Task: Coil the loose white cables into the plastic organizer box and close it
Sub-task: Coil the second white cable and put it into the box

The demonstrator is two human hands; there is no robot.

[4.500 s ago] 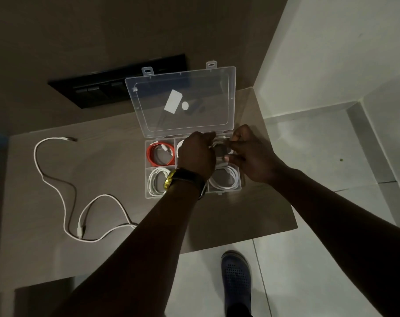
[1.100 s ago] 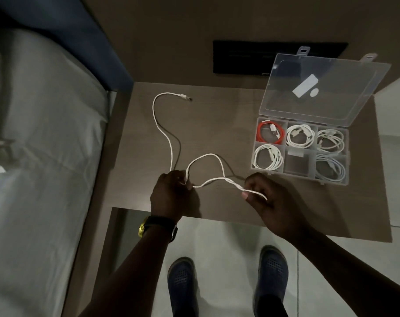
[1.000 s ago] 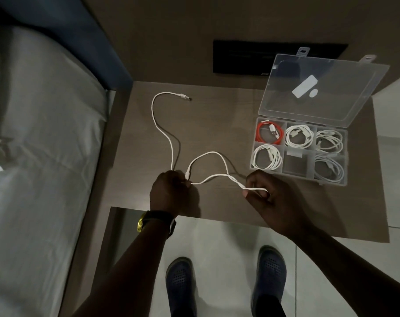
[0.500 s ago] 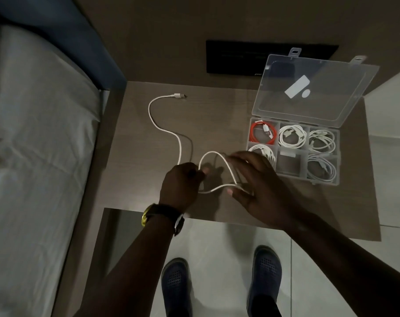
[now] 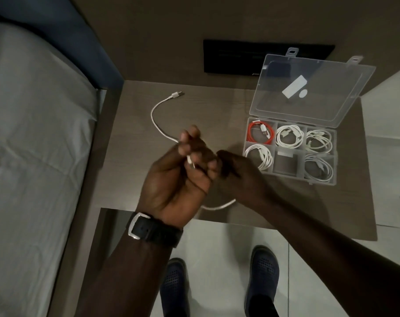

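A loose white cable runs from its plug near the table's back to my left hand, which is raised palm-up and shut on the cable's other end. A loop of the same cable shows below the hands, near the table's front edge. My right hand is just right of the left, fingers curled at the cable; its grip is hidden. The clear plastic organizer box stands at the right with its lid up. Five compartments hold coiled cables, one of them red; the lower middle compartment holds no cable.
The small brown table ends at a front edge just under my wrists. A bed with a grey sheet lies along the left. A black panel is on the wall behind. My two shoes stand on the tiled floor below.
My left hand has lifted off the table and turned palm-up with the cable end. The cable's free length on the table has shortened and drawn toward my hands.
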